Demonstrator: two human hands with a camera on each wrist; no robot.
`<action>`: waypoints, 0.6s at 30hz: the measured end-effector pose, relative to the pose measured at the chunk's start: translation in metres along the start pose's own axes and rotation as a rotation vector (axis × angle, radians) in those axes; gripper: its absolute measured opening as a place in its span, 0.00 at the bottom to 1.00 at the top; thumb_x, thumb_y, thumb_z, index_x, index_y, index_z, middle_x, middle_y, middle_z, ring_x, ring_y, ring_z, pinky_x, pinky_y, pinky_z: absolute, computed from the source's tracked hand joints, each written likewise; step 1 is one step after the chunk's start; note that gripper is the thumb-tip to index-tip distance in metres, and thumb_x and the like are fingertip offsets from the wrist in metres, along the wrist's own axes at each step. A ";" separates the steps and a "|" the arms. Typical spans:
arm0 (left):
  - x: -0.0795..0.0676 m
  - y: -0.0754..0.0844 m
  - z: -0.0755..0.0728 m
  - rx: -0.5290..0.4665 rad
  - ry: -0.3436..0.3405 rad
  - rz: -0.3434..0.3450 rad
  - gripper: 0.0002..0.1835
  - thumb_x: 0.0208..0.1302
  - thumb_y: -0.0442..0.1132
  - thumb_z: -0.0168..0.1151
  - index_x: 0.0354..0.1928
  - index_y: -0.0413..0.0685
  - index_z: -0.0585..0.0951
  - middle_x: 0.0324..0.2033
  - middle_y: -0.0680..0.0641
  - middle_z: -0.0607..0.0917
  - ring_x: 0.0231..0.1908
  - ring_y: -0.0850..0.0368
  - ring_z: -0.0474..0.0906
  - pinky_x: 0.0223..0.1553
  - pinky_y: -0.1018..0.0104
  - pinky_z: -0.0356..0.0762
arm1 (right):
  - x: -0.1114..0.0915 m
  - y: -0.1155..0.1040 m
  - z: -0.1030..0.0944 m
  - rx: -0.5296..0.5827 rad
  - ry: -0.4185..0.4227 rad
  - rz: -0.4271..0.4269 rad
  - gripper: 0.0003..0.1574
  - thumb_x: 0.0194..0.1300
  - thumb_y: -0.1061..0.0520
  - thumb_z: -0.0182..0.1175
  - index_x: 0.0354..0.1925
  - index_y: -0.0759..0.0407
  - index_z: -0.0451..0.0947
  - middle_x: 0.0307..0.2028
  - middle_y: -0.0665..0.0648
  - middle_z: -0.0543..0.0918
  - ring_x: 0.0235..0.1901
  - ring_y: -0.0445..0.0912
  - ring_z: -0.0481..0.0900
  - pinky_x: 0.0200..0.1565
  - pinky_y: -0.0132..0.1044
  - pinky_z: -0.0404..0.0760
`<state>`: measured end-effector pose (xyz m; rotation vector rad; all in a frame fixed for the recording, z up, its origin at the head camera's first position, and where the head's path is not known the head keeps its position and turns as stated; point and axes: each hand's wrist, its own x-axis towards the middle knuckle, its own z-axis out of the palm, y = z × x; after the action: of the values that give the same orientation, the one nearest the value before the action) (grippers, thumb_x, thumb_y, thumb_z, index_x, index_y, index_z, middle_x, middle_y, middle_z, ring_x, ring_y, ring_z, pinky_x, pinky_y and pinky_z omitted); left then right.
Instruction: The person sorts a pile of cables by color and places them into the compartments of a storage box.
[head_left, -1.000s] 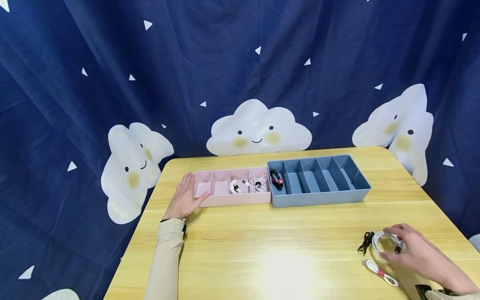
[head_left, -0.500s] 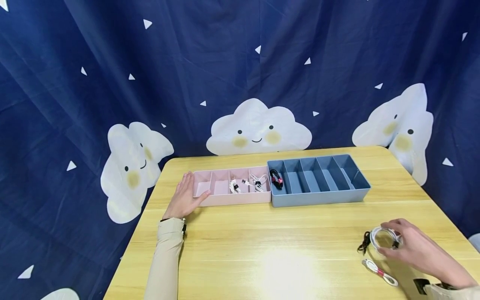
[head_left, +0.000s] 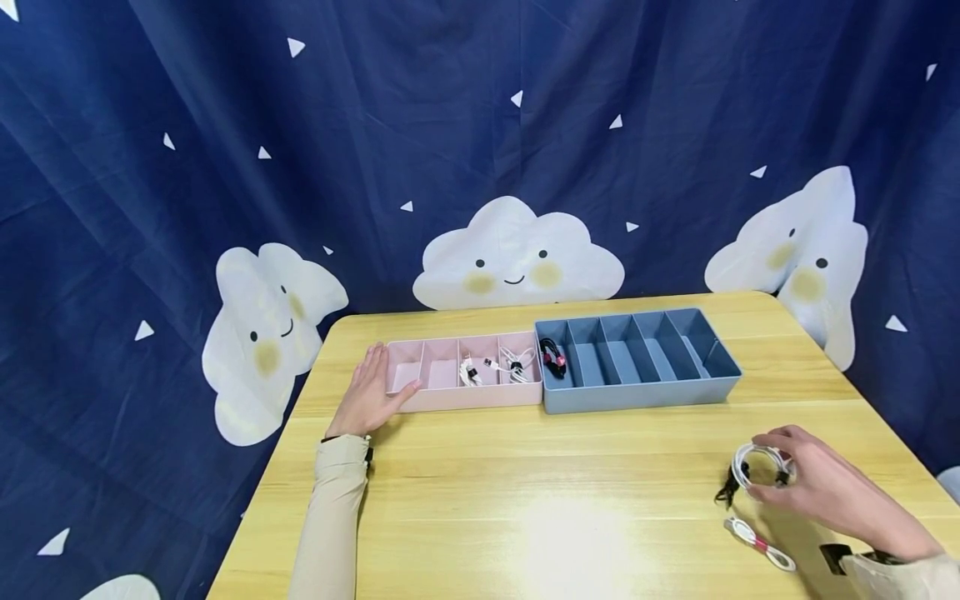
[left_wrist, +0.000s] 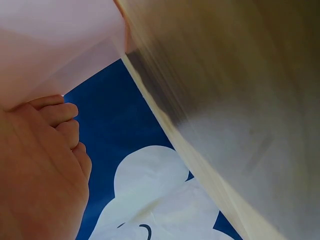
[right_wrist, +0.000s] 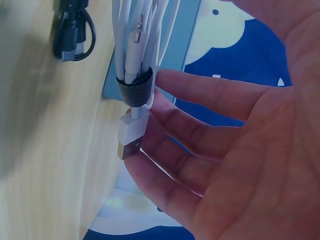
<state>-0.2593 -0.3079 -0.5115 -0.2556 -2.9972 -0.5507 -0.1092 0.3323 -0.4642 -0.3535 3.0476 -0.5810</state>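
My right hand (head_left: 828, 483) holds a coiled white USB cable (right_wrist: 134, 60) between thumb and fingers at the right of the table. A black hook-and-loop tie (right_wrist: 135, 88) binds the coil, and its metal USB plug shows below the tie in the right wrist view. Just beyond the coil lies a bundled black cable (head_left: 726, 493), partly overlapped by it. Nearer the front is a white cable with a red tie (head_left: 759, 546). Far left, my left hand (head_left: 365, 398) rests with straight fingers against the end of a pink divided tray (head_left: 472, 402), thumb at its front rim.
A blue divided tray (head_left: 637, 399) adjoins the pink one and has a black cable with a red tie (head_left: 552, 360) in its leftmost compartment. White cables (head_left: 517, 367) lie in the pink tray's right compartments. A dark blue cloud-patterned curtain (head_left: 465, 117) hangs behind the table.
My right hand has moved slightly left and away from me, carrying the white USB cable, which now overlaps more of the black cable. The left hand stays in place.
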 end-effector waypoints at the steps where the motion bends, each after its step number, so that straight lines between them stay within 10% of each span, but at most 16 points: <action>1: 0.000 0.000 0.000 0.000 0.001 0.001 0.60 0.68 0.75 0.49 0.81 0.32 0.46 0.83 0.34 0.46 0.83 0.38 0.39 0.82 0.37 0.43 | 0.001 -0.001 -0.001 -0.001 0.000 -0.004 0.45 0.47 0.44 0.83 0.53 0.72 0.81 0.49 0.70 0.82 0.44 0.59 0.83 0.37 0.47 0.84; 18: 0.001 -0.001 0.000 0.000 0.010 0.011 0.60 0.68 0.75 0.50 0.81 0.31 0.47 0.83 0.34 0.47 0.83 0.37 0.40 0.81 0.37 0.45 | 0.008 -0.009 -0.007 -0.005 0.017 -0.064 0.44 0.46 0.44 0.83 0.53 0.71 0.82 0.50 0.66 0.83 0.44 0.57 0.83 0.36 0.40 0.82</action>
<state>-0.2601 -0.3083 -0.5122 -0.2679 -2.9840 -0.5489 -0.1159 0.3251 -0.4546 -0.4509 3.0640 -0.5825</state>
